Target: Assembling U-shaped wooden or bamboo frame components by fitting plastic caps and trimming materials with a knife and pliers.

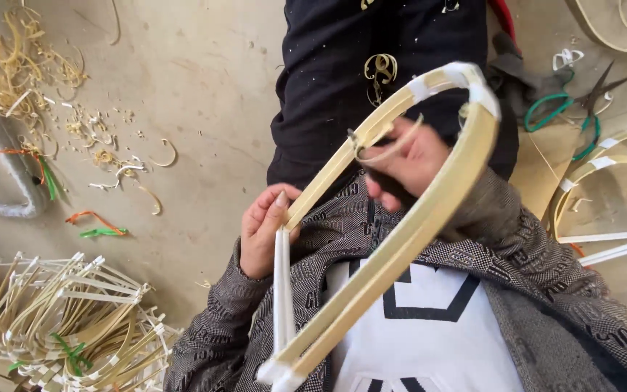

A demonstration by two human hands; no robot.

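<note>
Bamboo frame (429,210) held over the lap — left hand (263,232) pinches one strip near its taped lower end; right hand (408,163) grips a small blade (364,139) against the strip's edge. Judged best: shallow, steady strokes away from the body — thin curls only.

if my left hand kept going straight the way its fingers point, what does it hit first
Probably the bent bamboo frame: the left hand already grips its nearer strip, fingers pointing up-right along it. Beyond lies the right hand, though depth is unclear.
</note>
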